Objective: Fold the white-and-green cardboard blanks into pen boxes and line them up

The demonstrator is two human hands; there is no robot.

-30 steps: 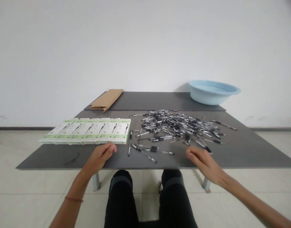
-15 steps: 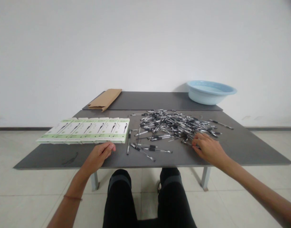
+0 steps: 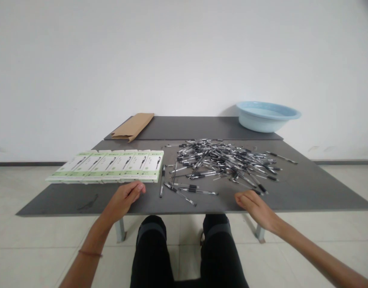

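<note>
A large heap of clear pens with black grips (image 3: 214, 158) lies on the right half of the grey table. My right hand (image 3: 256, 206) rests at the table's front edge, just in front of the heap, its fingers curled closed; no pen shows sticking out of it. On the other side my left hand (image 3: 125, 200) lies on the table as a loose fist, nothing visible in it. Just beyond it, flat white-and-green pen boxes (image 3: 111, 166) overlap in a row. Several loose pens (image 3: 184, 192) lie between the boxes and the heap.
A brown paper bag (image 3: 134, 126) lies flat at the back left of the table. At the back right stands a light blue basin (image 3: 264, 120) close to the wall. The table's front edge (image 3: 184, 213) runs above my knees.
My right hand has drawn back from the heap toward the table's front edge and closed. Some pens at the heap's front right now lie nearer me. My left hand has stayed put.
</note>
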